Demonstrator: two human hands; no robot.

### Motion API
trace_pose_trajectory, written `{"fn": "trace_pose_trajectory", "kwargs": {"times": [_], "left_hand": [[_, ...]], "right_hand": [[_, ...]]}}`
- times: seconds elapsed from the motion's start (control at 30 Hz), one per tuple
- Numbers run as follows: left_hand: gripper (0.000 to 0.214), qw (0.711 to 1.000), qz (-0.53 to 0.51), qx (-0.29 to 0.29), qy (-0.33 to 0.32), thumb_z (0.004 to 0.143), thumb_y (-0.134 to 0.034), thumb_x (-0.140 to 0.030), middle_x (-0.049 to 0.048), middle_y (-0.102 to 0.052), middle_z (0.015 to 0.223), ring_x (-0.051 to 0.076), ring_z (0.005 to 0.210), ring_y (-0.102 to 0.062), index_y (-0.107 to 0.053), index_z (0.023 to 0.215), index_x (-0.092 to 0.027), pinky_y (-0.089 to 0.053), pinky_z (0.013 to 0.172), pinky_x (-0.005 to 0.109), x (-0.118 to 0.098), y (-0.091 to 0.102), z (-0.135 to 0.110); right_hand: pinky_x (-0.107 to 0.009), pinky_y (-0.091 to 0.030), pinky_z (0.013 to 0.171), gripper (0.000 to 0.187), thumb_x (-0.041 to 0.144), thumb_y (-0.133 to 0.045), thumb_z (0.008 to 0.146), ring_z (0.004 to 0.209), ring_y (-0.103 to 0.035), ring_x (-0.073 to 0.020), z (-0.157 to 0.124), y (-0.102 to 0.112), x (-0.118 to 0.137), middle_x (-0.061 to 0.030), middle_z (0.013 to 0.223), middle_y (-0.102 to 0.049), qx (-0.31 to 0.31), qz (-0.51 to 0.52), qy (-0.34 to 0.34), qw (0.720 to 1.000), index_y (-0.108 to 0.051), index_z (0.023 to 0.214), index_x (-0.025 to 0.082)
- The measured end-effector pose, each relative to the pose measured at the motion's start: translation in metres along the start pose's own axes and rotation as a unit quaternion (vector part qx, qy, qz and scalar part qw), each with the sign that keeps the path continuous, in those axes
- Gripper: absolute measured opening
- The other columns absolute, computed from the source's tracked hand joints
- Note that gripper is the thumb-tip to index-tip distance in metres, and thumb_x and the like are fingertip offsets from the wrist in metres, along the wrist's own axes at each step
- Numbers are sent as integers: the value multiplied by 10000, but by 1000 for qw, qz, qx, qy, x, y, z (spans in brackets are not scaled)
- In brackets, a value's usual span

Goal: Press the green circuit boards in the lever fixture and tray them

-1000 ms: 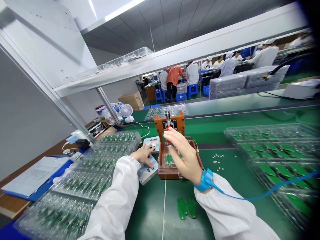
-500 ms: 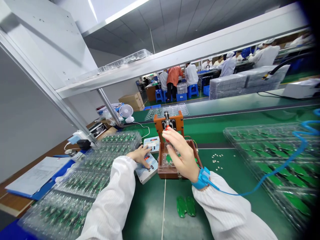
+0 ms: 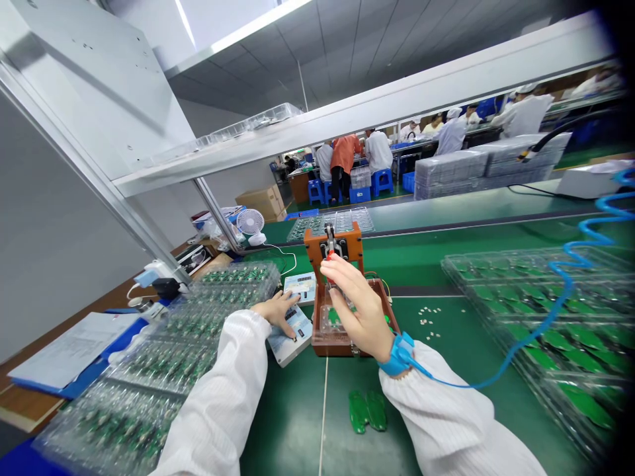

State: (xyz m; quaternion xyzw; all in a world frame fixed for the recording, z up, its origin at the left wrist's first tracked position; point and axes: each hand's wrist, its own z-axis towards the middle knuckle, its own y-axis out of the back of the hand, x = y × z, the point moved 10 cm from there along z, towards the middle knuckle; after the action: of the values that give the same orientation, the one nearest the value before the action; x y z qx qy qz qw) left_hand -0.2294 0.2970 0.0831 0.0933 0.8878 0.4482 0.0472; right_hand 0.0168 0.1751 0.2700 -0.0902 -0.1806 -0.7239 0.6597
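A brown test fixture [image 3: 342,246] stands on the green bench with a clamp lever [image 3: 329,239] at its top. My right hand [image 3: 360,307] is wrapped round the red-tipped lever handle, over a clear plate with a green board [image 3: 335,317] under it. A blue wrist strap [image 3: 398,354] sits on that wrist. My left hand [image 3: 278,309] rests with fingers spread on a small grey meter box [image 3: 292,334] just left of the fixture. Two green boards [image 3: 367,410] lie on the mat below my right arm.
Clear trays of boards are stacked at the left [image 3: 188,337] and at the right [image 3: 540,297]. Small white bits [image 3: 429,317] are scattered right of the fixture. A desk fan [image 3: 249,221], papers [image 3: 74,347] and a coiled blue cord [image 3: 560,291] are nearby. Other people work at far benches [image 3: 377,149].
My right hand has stayed on the lever and shifted slightly left and up. The blue cord has swung up on the right. My left hand has kept to the meter box.
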Motion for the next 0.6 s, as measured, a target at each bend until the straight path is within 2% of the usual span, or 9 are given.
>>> {"fn": "trace_pose_trajectory", "kwargs": {"times": [0.37,0.5,0.6], "left_hand": [[1506,1000,-4,9,7,501,-873,-741,159,104,1719,459,1568,107,-80,1672,-224,-97,1277,605,0,-1,-3],[1503,1000,0,6,13,495,-871,-749,154,136,1714,482,1550,155,-96,1672,-227,-83,1261,647,-2,-1,-4],[1483,1000,-1,7,27,499,-900,-690,150,148,1711,472,1553,160,-116,1671,-231,-100,1261,648,-6,1,-7]], "right_hand": [[-484,-449,1232,600,21,-465,1008,1515,-429,-243,0,1,0,-48,1495,-592,-4,-2,2,1000,-498,1522,328],[-502,-460,1223,601,23,-464,1010,1497,-456,-245,0,1,0,-49,1492,-595,-6,-2,4,1000,-496,1523,334],[-504,-460,1223,599,25,-465,1010,1507,-441,-247,-1,1,1,-46,1495,-593,-6,-3,1,1000,-497,1521,338]]}}
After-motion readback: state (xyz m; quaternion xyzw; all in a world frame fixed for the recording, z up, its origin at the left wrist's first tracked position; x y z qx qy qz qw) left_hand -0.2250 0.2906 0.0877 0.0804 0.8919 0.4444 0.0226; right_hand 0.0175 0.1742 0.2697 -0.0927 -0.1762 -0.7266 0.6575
